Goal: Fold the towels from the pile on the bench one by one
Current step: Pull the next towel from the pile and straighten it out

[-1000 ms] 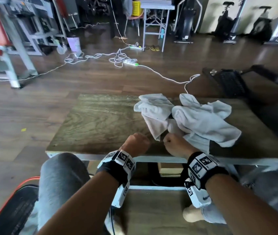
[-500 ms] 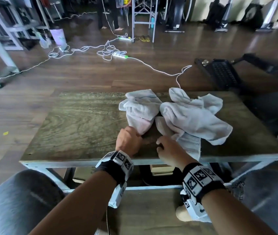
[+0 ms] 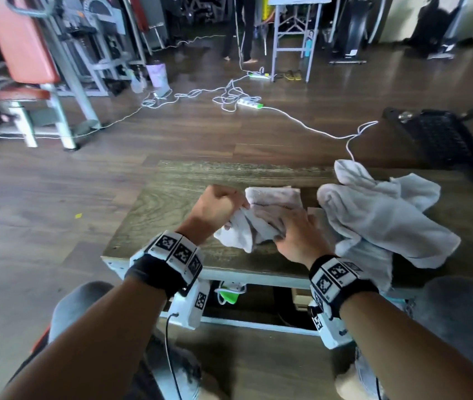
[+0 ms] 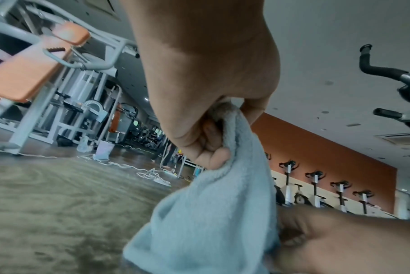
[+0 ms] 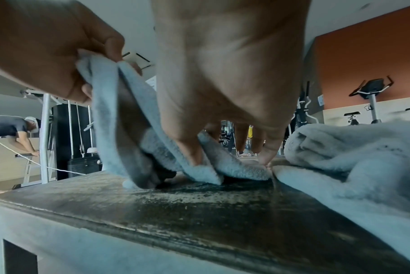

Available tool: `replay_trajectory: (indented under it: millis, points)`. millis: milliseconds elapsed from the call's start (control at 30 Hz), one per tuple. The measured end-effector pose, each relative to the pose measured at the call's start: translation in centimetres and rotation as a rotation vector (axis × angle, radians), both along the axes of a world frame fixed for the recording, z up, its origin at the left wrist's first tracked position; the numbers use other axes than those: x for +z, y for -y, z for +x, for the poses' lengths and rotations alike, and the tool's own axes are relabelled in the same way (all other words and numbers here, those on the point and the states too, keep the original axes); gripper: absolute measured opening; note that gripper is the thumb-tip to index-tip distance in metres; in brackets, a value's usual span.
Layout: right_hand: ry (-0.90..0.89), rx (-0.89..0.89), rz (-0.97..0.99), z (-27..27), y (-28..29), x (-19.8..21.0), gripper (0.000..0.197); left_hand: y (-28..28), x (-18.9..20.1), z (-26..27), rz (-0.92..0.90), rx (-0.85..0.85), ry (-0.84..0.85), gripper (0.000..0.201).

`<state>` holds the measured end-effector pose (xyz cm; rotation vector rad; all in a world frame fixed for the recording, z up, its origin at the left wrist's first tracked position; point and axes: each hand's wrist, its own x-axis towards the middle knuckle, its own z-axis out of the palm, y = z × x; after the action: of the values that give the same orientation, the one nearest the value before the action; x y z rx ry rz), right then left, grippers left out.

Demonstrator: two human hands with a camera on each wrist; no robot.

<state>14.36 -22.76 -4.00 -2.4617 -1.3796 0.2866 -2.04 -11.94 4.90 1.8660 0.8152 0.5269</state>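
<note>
A small pale towel (image 3: 272, 207) lies crumpled in the middle of the wooden bench (image 3: 171, 203). My left hand (image 3: 218, 206) grips its left corner in a fist and holds it up off the wood; the left wrist view shows the towel (image 4: 211, 213) hanging from that fist (image 4: 213, 129). My right hand (image 3: 298, 229) is on the towel's right side. In the right wrist view its thumb (image 5: 190, 148) and fingers (image 5: 265, 152) pinch a fold of the towel (image 5: 133, 115) down at the bench top. The pile of white towels (image 3: 373, 220) sits just to the right.
White cables and a power strip (image 3: 249, 103) trail over the floor beyond the bench. A gym machine with an orange pad (image 3: 27, 53) stands at the left and a black machine footplate (image 3: 443, 134) at the right. Another person (image 5: 9, 128) bends over far to the left.
Both hands went from the bench's near edge forward onto the small towel. The left hand took hold of a corner and raised it. The towel now lies apart from the pile.
</note>
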Motion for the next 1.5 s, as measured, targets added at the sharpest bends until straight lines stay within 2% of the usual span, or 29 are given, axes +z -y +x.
replay_trajectory:
  millis: [67,167,300,400,433,500,633,767,833,867,900,967,1067,1167,1200,1233,1333,1467,1500]
  points:
    - [-0.024,0.028,-0.033,0.0,-0.6,0.0,0.041,-1.3,0.3,-1.5,0.032,0.033,-0.065,0.025]
    - [-0.087,-0.016,0.048,0.0,-1.1,0.7,0.022,-3.8,0.2,-3.9,0.009,0.267,-0.067,0.028]
    - [-0.050,-0.084,0.188,0.7,-1.2,2.5,0.024,-7.1,0.9,-6.3,-0.030,0.580,0.079,0.032]
    - [-0.119,-0.195,0.317,1.1,-0.6,3.9,0.025,-9.8,1.3,-7.3,0.026,0.676,0.147,0.007]
    - [-0.167,-0.230,0.358,1.2,-0.6,4.3,0.024,-10.7,1.0,-7.4,0.023,0.659,0.160,0.013]
    - [-0.291,-0.274,0.424,1.1,-0.5,4.9,0.027,-11.3,-0.2,-6.5,0.074,0.496,0.100,0.020]
    - [-0.468,-0.298,0.424,-0.2,-1.0,6.7,0.029,-6.4,-0.5,-4.0,0.225,0.136,-0.227,0.040]
    - [-0.791,-0.212,0.602,-1.9,-2.7,7.4,0.007,-1.5,-2.1,-1.5,0.084,-0.175,-0.392,0.048]
    - [-0.948,-0.170,0.635,-2.6,-2.9,8.1,0.006,0.0,-2.8,-0.5,0.095,-0.231,-0.417,0.069]
    - [-0.997,-0.140,0.650,-2.7,-2.9,8.5,0.011,0.5,-3.0,-0.1,0.107,-0.210,-0.380,0.070]
    - [-1.023,-0.097,0.655,-2.9,-2.8,8.9,0.018,0.8,-3.0,0.2,0.099,-0.169,-0.315,0.058]
    - [-0.970,-0.025,0.654,-2.8,-2.2,9.4,0.029,1.2,-2.1,0.5,0.030,-0.028,-0.104,0.027]
    - [-0.832,0.010,0.603,-2.4,-0.5,9.1,0.046,1.0,-0.2,0.5,-0.224,0.170,0.169,0.028]
    - [-0.784,0.143,0.431,-3.0,1.3,8.6,0.072,0.7,1.1,0.7,-0.264,0.221,0.208,0.027]
    - [-0.735,0.174,0.384,-3.3,1.7,8.4,0.074,0.9,1.6,0.8,-0.250,0.215,0.198,0.030]
    - [-0.662,0.180,0.354,-3.6,1.9,8.3,0.065,1.1,1.8,0.9,-0.234,0.199,0.188,0.033]
    - [-0.453,0.155,0.421,-4.1,2.2,8.6,0.010,2.6,2.9,1.0,-0.260,0.128,0.258,0.024]
    - [-0.392,0.123,0.583,-3.8,2.8,10.1,0.016,4.3,3.7,0.2,-0.234,0.079,0.301,0.010]
    - [-0.371,0.126,0.600,-3.7,3.0,10.5,0.019,4.6,3.6,-0.1,-0.221,0.087,0.307,0.018]
